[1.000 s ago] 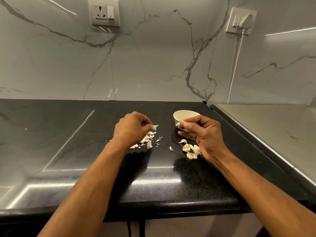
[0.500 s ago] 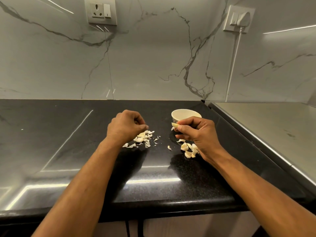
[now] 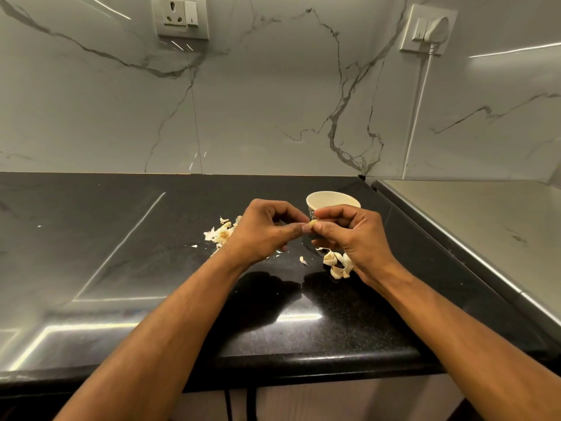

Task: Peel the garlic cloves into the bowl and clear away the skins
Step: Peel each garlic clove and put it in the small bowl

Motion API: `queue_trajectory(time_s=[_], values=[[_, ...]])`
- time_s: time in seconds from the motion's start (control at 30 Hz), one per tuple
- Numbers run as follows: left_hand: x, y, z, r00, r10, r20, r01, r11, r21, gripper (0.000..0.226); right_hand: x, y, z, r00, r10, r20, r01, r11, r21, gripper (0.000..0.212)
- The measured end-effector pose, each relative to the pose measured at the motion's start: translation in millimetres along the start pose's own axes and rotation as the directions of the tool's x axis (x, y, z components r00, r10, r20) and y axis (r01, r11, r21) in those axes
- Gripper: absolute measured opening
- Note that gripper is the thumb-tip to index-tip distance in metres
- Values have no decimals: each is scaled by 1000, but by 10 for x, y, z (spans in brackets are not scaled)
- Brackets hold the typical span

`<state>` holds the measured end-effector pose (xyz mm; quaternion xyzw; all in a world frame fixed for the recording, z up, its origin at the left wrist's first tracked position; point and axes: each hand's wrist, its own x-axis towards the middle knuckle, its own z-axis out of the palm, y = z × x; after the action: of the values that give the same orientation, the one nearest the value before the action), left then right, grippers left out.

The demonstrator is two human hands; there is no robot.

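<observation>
A small garlic clove is pinched between the fingertips of my left hand and my right hand, just in front of the white bowl. A heap of papery skins lies on the black counter to the left of my left hand. Several unpeeled cloves lie under my right wrist. A few loose skin flakes sit between the two piles. The inside of the bowl is hidden from here.
The black stone counter runs left with a rounded front edge. A grey steel surface adjoins on the right. A marble wall stands behind, with a socket and a plug with white cable.
My left hand has left the skin heap and moved right to meet my right hand at the clove. My right hand has kept hold of the clove near the bowl.
</observation>
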<state>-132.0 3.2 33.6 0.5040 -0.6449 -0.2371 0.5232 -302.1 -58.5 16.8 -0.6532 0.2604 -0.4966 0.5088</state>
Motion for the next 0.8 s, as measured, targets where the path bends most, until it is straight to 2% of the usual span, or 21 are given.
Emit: queue_trajectory(time_s=[0.2,0.4,0.8], values=[[1,-18,97,996,-67,-57,62,995,-77,6,-1,-5,3,999,-50,-19,50,998,-26,10],[-3,-39,104,997,-27,-74,23,998,-53,6,-1,9,7,994,-105,-25,102,989,-106,4],[-26,13,104,994,-80,-70,69,988,-141,6,-19,-49,24,995,-87,-53,83,994,-77,18]])
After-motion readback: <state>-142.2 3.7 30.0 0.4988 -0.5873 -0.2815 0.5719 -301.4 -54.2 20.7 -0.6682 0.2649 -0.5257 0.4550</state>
